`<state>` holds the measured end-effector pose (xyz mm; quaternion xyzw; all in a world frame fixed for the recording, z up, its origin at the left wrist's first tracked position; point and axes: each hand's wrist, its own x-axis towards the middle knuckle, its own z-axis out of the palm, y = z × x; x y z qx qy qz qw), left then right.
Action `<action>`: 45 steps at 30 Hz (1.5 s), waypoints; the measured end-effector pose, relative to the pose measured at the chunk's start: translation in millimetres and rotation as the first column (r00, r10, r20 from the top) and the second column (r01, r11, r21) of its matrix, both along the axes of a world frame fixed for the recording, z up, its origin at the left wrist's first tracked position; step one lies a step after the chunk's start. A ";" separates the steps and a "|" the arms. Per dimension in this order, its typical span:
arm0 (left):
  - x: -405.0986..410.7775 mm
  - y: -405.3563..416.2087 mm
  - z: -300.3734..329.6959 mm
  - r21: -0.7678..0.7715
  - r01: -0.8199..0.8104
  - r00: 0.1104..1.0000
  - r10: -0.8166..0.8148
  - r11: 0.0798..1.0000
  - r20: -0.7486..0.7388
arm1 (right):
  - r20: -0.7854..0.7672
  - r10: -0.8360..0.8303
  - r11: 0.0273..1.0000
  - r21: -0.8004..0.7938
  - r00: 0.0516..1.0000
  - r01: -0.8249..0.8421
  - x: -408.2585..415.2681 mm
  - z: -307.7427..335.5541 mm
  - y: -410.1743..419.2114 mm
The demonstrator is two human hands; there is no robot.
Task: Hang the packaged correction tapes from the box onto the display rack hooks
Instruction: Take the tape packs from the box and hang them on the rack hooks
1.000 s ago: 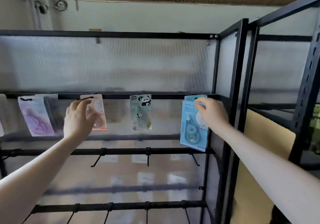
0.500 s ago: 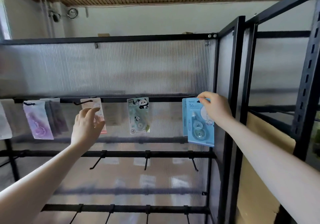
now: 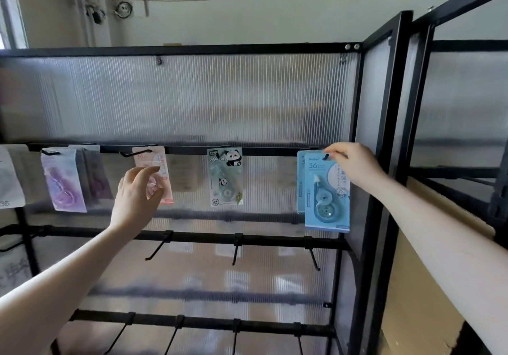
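The black display rack [image 3: 192, 149] carries several hanging correction tape packs on its upper bar. My right hand [image 3: 354, 166] pinches the top edge of a blue pack [image 3: 327, 198] at the far right hook, whose tip shows through the pack's hole; a second blue pack [image 3: 300, 178] hangs just behind it. My left hand [image 3: 137, 195] hovers with loosely curled fingers right in front of a pink pack [image 3: 156, 162] that hangs on its hook. A panda pack [image 3: 225, 176] and a purple pack [image 3: 63, 181] hang between and to the left. The box is out of view.
Bare hooks [image 3: 236, 250] stick out from the lower bars. A ribbed translucent panel [image 3: 192, 99] backs the rack. A black upright post [image 3: 384, 162] and a second rack frame [image 3: 467, 46] stand to the right, with a tan board [image 3: 417, 286] behind.
My left hand has come off the pink pack, which now hangs on its hook. My right hand has lifted the blue pack's hole onto the right hook. The view shifted slightly.
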<state>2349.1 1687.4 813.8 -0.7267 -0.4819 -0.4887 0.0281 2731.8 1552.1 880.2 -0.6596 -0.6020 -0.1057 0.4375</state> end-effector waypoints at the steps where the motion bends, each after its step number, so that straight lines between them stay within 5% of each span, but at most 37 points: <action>1: 1.5 0.5 -1.7 -0.004 0.001 1.000 -0.001 1.000 0.000 | 0.021 -0.021 1.000 -0.001 1.000 0.022 -0.1 -0.6 2.6; 9: 9.3 8.4 -6.6 -0.020 -0.001 1.000 0.000 1.000 -0.025 | 0.225 -0.142 0.980 -0.107 0.964 0.170 10.0 -3.7 30.5; 15: 9.9 13.9 -9.2 -0.030 -0.017 0.999 0.015 0.999 -0.037 | 0.438 -0.232 0.961 -0.036 0.869 0.274 11.9 1.9 38.1; 26: 8.6 21.5 -14.8 -0.050 -0.011 0.999 0.010 0.999 -0.039 | 0.252 -0.119 0.963 -0.206 0.960 0.173 15.4 2.2 48.2; 45: 6.9 25.8 -25.2 -0.095 0.003 1.000 -0.004 0.995 -0.010 | 0.211 -0.312 0.941 -0.064 0.927 0.331 11.8 -9.1 38.5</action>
